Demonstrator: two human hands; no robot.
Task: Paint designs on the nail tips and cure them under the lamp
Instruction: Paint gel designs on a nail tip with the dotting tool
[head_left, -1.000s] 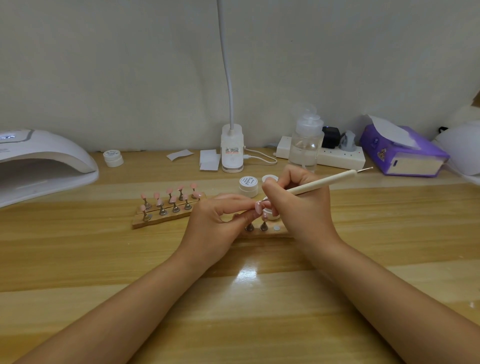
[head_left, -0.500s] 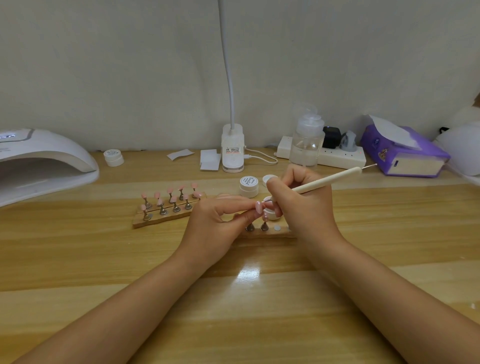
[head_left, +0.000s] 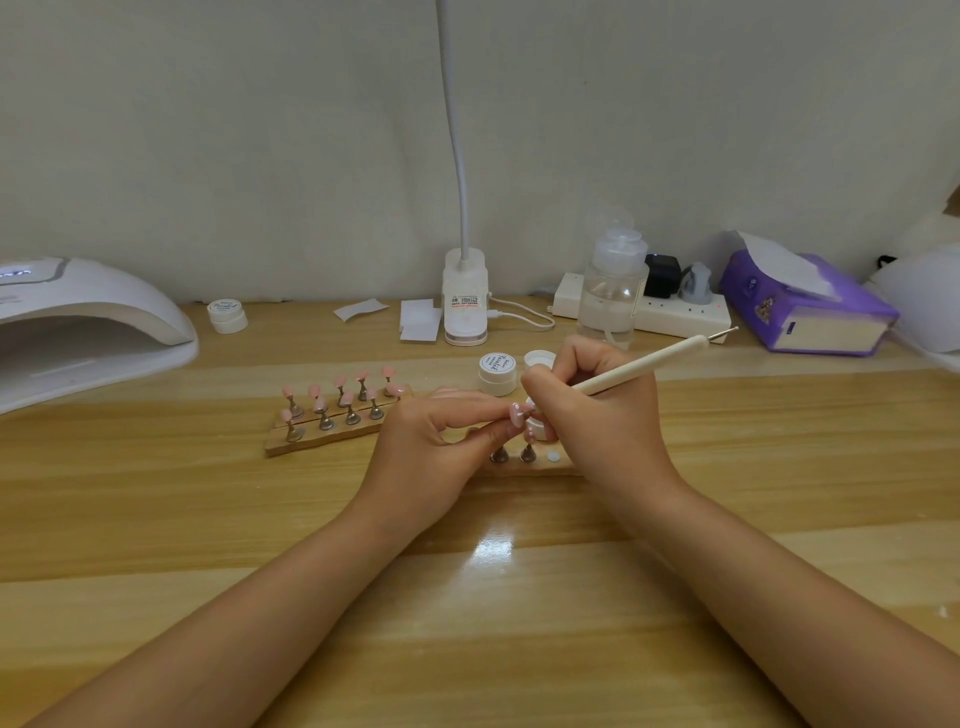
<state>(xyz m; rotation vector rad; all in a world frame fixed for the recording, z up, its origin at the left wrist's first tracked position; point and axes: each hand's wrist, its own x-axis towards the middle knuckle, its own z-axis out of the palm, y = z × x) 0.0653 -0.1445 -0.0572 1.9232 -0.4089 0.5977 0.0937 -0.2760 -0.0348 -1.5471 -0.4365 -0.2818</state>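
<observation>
1. Right now right hand (head_left: 602, 415) grips white dotting pen (head_left: 639, 366) pencil-style, fingers curled round the shaft, tip hidden behind the fingers, aimed at a pink nail tip (head_left: 517, 413).
2. Left hand (head_left: 431, 441) pinches that nail tip between thumb and forefinger, lifted just above the near wooden holder (head_left: 540, 467); probably held up and steady so the pen can dot it. White dots seem to show on it already, too small to be sure.
3. Small white pot (head_left: 537, 428) sits just under the pen hand, likely the paint, kept close for reloading.
4. Near holder has two metal stands (head_left: 500, 456) visible and a bare magnet spot; rest hidden by hands.
5. Second holder (head_left: 332, 415) to the left carries about ten pink tips on stands, look plain, so painting seems early.
6. Lidded jar (head_left: 497, 371) and a loose lid (head_left: 540, 358) sit behind the hands.
7. Curing lamp (head_left: 88, 332) is far left, well apart; the second holder lies between it and the hands.
8. Back edge: desk lamp base (head_left: 465, 296), pump bottle (head_left: 613, 291), power strip (head_left: 675, 312), purple tissue box (head_left: 810, 306), another jar (head_left: 227, 315).
</observation>
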